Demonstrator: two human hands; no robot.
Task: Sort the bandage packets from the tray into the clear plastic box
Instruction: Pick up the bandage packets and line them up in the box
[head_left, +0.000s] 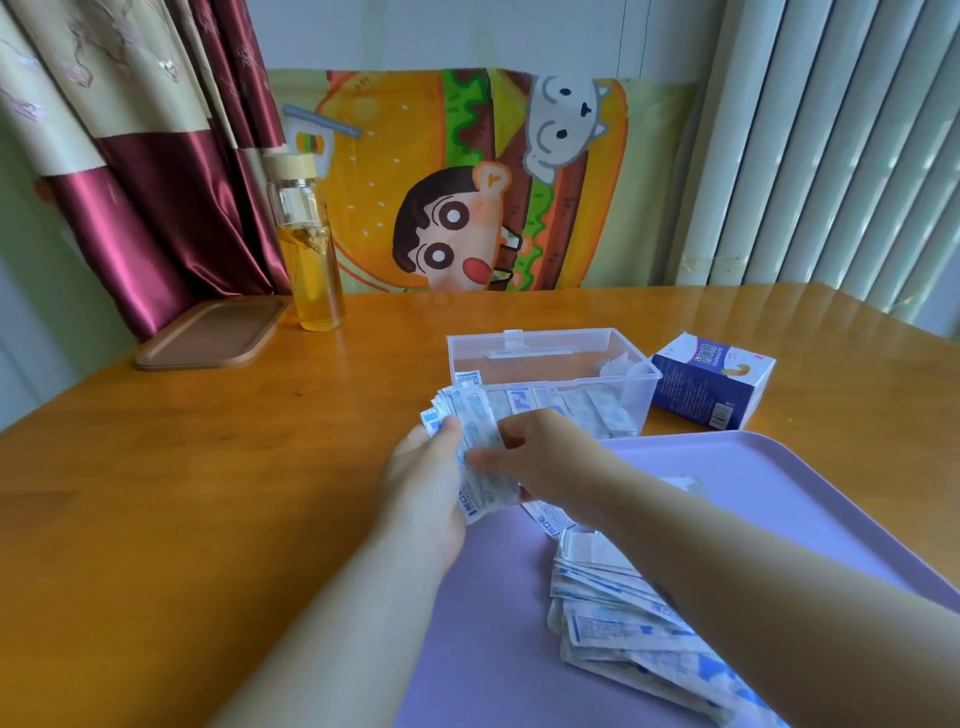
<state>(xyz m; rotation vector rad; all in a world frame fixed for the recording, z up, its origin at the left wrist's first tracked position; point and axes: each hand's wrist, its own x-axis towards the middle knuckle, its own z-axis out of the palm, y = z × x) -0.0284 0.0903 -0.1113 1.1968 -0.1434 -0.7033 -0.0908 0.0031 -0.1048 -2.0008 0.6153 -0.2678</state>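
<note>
Head view: your left hand (426, 483) grips fanned bandage packets (475, 439) just short of the clear plastic box (550, 340), right hand (543, 457) seemingly pinching them too; square their edges before lowering.

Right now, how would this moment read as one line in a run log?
left hand: holds bandage stack | right hand: pinches same stack | clear box: partly filled | tray: packet pile on it
</note>
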